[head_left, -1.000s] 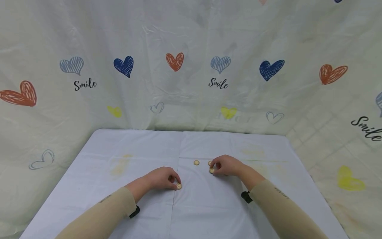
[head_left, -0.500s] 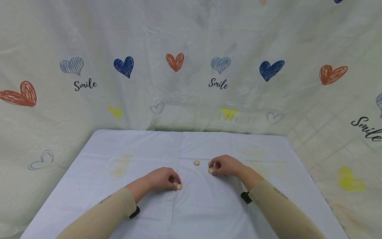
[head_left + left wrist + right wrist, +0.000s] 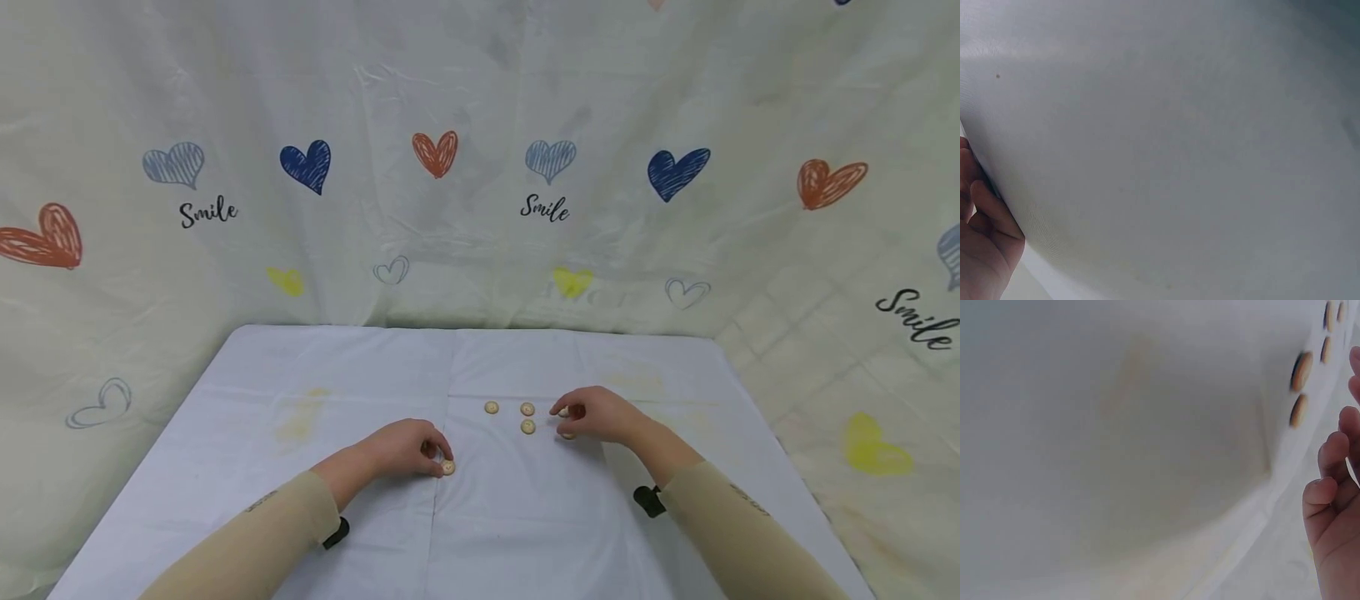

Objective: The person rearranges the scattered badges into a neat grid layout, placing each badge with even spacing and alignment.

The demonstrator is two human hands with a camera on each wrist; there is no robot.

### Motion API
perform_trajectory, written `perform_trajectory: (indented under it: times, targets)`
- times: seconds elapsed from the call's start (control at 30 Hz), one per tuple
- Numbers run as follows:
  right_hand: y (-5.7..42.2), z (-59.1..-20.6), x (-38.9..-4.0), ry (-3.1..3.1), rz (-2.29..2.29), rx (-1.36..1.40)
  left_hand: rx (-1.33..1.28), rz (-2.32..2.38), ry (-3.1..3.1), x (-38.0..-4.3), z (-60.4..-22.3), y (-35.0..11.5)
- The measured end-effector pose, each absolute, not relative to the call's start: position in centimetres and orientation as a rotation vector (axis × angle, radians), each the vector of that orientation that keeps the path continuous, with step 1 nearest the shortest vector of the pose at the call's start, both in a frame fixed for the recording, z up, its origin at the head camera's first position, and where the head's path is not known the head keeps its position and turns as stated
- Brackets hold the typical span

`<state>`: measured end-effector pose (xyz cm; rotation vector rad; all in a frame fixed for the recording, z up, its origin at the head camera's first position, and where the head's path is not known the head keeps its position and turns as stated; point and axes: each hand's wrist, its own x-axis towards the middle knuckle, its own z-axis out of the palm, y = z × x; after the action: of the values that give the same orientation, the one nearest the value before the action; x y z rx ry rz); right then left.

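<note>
My left hand (image 3: 408, 447) pinches a round wooden button (image 3: 448, 468) between thumb and forefinger, low over the white table. The left wrist view shows only that hand's curled fingers at its left edge. My right hand (image 3: 603, 414) hovers with thumb and forefinger apart, above two more buttons, a far one (image 3: 564, 412) and a near one (image 3: 569, 437), both partly hidden by its fingers. To its left lie a button (image 3: 527, 409), another button (image 3: 528, 427) just nearer, and a button (image 3: 491, 407) farther left. The right wrist view shows the right hand (image 3: 1341, 506) beside several buttons.
A white cloth (image 3: 360, 367) with faint yellow stains covers the table. Behind it and along both sides hangs a pale curtain (image 3: 480, 83) printed with hearts and "Smile". Dark straps (image 3: 649, 502) show at the wrists.
The right hand has let go of the button, which now lies just nearer than another one, and moved right over two more buttons. My left hand has stayed put with its button.
</note>
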<state>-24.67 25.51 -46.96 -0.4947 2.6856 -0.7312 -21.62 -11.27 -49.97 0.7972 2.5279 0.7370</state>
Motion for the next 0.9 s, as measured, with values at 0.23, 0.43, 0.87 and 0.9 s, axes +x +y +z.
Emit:
perform_trajectory:
  times: [0.23,0.43,0.87,0.9]
  targets:
    - [27.8,-46.9,-24.2,2.737,-0.768,-0.502,0.791,0.733,2.536,-21.9,-50.5,-11.4]
    - [28.2,-47.6,-24.2,2.711,-0.734,-0.454,0.789,0.724,2.543,-21.7,-50.3,-11.2]
    - [27.5,-48.6,-24.7,2.699,-0.618,-0.523,0.808,0.724,2.544,-21.6,-50.3,-11.4]
    - [27.5,-48.6,-24.7,2.703,-0.613,-0.528,0.81,0.723,2.546,-21.6,-50.3,-11.4]
